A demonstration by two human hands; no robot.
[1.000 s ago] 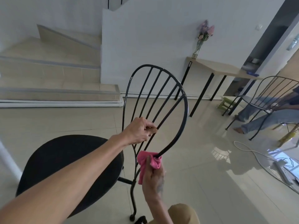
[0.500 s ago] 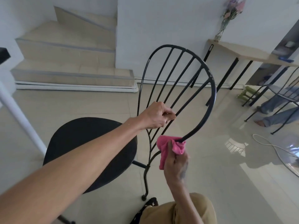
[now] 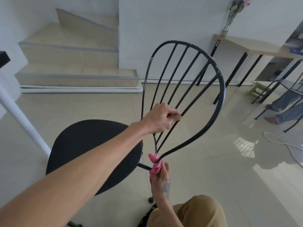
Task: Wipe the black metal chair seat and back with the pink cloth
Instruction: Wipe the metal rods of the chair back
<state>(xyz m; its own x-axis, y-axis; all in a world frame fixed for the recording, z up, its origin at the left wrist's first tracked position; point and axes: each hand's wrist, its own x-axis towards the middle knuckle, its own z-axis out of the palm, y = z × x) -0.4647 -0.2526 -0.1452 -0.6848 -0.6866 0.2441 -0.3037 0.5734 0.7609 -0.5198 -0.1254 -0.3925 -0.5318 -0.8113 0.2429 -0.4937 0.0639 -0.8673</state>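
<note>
The black metal chair stands on the tiled floor, its round seat [image 3: 91,145] at lower left and its looped back [image 3: 219,102] of thin bars rising at centre. My left hand [image 3: 161,117] is closed around the bars in the middle of the back. My right hand [image 3: 161,177] grips the pink cloth [image 3: 155,166], which is wrapped around the base of the right side rail, where the loop narrows near the seat. Most of the cloth is hidden inside my fingers.
Tiled stairs [image 3: 73,66] rise at the back left. A wooden wall table [image 3: 255,46] with a vase of flowers [image 3: 229,22] stands at the right. Another person's legs [image 3: 285,110] and a second black chair [image 3: 278,89] are at far right. A white cable [image 3: 278,141] lies on the floor.
My right hand slid the pink cloth down the right rail toward the base of the back. My left hand kept its grip on the bars. The camera view shifted and came closer.
</note>
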